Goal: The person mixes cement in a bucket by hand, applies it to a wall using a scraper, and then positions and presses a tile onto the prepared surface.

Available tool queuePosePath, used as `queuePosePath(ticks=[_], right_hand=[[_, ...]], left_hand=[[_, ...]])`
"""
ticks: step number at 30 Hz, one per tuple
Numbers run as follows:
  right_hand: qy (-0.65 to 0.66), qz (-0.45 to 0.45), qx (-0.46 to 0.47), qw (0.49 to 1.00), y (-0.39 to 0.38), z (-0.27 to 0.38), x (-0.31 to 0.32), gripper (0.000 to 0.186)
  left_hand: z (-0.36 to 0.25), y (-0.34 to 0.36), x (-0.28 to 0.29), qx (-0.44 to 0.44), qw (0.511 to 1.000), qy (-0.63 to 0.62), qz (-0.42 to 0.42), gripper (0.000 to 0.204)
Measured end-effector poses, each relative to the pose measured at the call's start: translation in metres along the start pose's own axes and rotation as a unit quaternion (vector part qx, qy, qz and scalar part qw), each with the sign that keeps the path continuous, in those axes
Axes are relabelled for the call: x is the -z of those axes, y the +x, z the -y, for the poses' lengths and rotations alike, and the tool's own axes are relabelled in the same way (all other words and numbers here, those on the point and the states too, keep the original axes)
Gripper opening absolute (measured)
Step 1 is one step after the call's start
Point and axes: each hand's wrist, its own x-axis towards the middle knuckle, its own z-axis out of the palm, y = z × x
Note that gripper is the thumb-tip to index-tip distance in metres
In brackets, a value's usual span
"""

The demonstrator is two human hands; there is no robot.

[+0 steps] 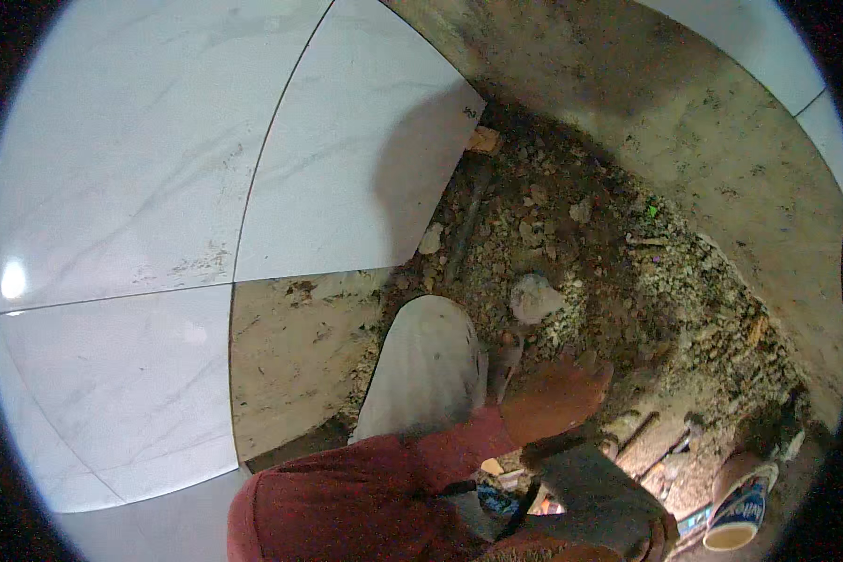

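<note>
The left hand [557,398], reached out from a red sleeve [347,496], is held at the rubble [618,281]; whether it is spread or pressed together cannot be told through the blur. Just to its left, a pale trousered knee [426,375] is seen. Near the hand, beyond it, a pale lump [534,298] is set among the rubble. To its lower right, a white-and-blue cup [742,513] is tilted. Well apart, to its far left, white floor tiles [328,169] are laid.

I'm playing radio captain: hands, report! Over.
Left hand over rubble, grip unclear. Right hand not seen. Pale lump just ahead; cup lower right.
</note>
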Motion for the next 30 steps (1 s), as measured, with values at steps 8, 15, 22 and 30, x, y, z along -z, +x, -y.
queuePosePath(ticks=[8, 15, 22, 30], right_hand=[[0.165, 0.101, -0.076, 0.978, -0.026, 0.013, 0.005, 0.045], [0.133, 0.199, -0.165, 0.957, -0.067, 0.057, 0.019, 0.034], [0.069, 0.193, -0.192, 0.96, -0.127, 0.091, -0.006, 0.045], [0.064, 0.122, -0.125, 0.983, -0.201, 0.132, 0.048, 0.04]], left_hand=[[-0.06, -0.09, 0.088, -0.037, 0.998, -0.046, 0.002, 0.049], [-0.041, -0.17, 0.094, 0.106, 0.993, 0.053, -0.012, 0.051], [-0.07, -0.29, 0.107, 0.083, 0.954, 0.176, 0.229, 0.065], [-0.148, -0.324, 0.205, 0.051, 0.95, 0.088, 0.294, 0.056]])
